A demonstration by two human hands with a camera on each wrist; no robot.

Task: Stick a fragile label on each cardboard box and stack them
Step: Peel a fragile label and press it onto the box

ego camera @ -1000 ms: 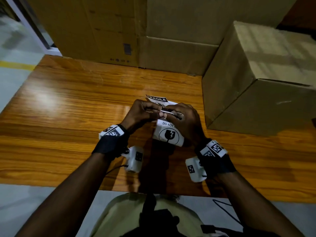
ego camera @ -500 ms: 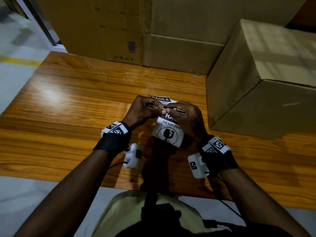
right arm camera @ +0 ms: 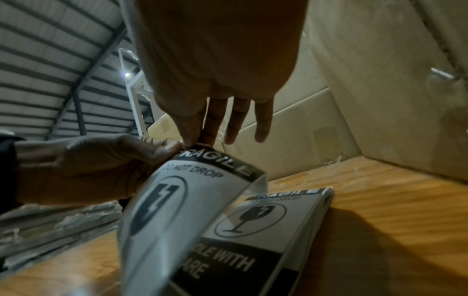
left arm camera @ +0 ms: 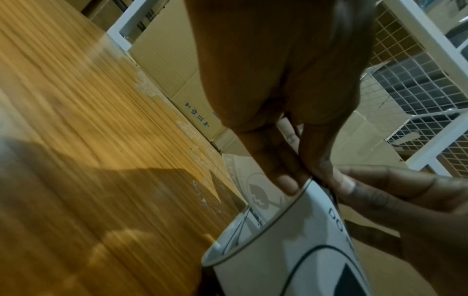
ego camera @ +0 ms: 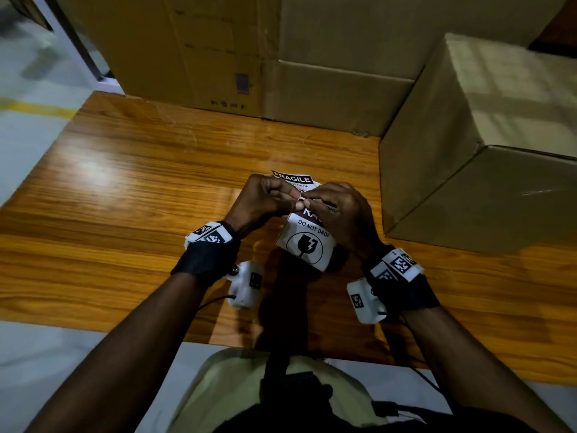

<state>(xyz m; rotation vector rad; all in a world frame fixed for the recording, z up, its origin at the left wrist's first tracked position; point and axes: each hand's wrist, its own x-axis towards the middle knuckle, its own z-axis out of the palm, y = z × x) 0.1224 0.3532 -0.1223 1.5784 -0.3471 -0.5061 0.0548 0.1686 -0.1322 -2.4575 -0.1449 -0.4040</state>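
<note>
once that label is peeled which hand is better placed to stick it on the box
Probably the right hand: it already pinches the fragile label, and the cardboard box stands on its side. The left hand pinches the same top edge, farther away.

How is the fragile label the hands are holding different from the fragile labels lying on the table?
The held label is lifted off the table, pinched at its top edge by the left hand and right hand; the table labels lie on the wooden table untouched. The held label curls and bends; the table labels lie flat, apparently as a small stack. Both show the same black-and-white FRAGILE, DO NOT DROP print with a broken-glass symbol.
</note>
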